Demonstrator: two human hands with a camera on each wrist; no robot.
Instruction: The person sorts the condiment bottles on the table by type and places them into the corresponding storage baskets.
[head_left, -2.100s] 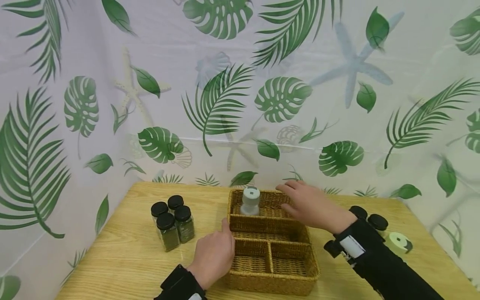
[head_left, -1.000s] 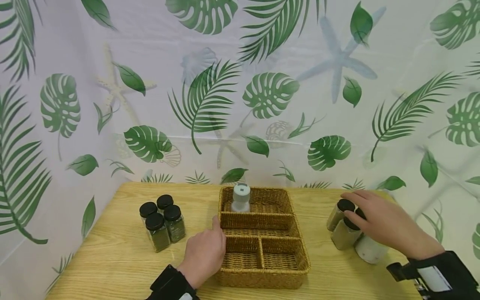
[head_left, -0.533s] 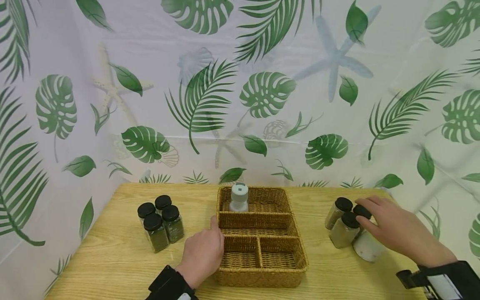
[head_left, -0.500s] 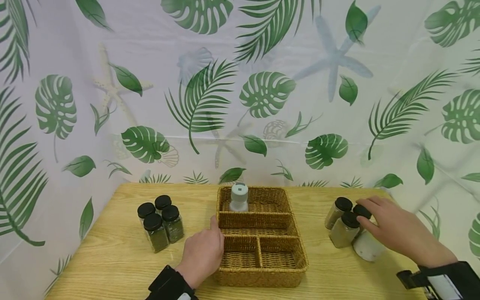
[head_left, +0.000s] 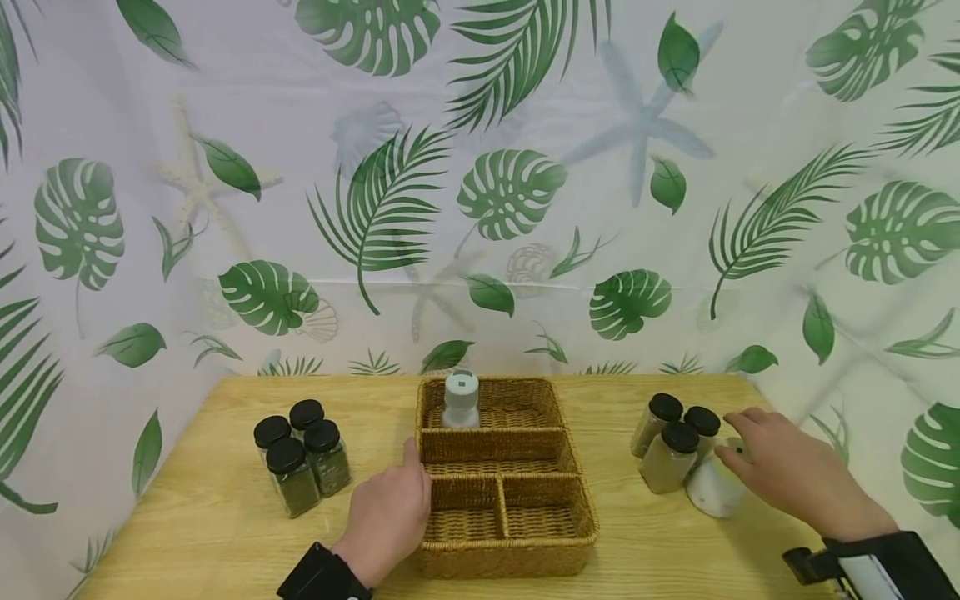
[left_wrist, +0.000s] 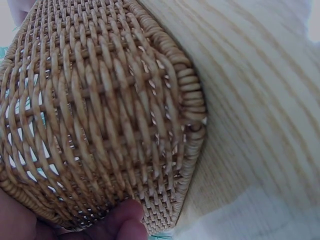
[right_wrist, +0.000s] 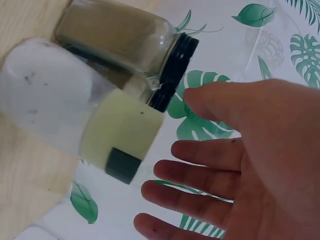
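At the left side of the divided wicker basket (head_left: 506, 557) my left hand (head_left: 388, 510) holds its edge. In the left wrist view curled fingertips (left_wrist: 127, 220) press against the woven wall (left_wrist: 100, 100). My right hand (head_left: 802, 475) hovers beside a white shaker bottle (head_left: 712, 490) with a pale yellow-green cap (right_wrist: 122, 125). In the right wrist view its fingers are spread, apart from the cap. Several black-lidded glass spice jars (head_left: 670, 460) stand against that bottle. A clear bottle with a pale grey cap (head_left: 461, 398) stands upright in the basket's back compartment, at its left end.
On the left of the wooden table (head_left: 202, 517) stands a cluster of several black-lidded jars (head_left: 294, 479) with dark green contents. A leaf-print cloth (head_left: 480, 200) hangs behind the table.
My right hand has gone from the basket's back compartment to the jars at the right, then drawn slightly off their lids, beside the yellow-green cap. My left hand stays at the basket; the view has shifted.
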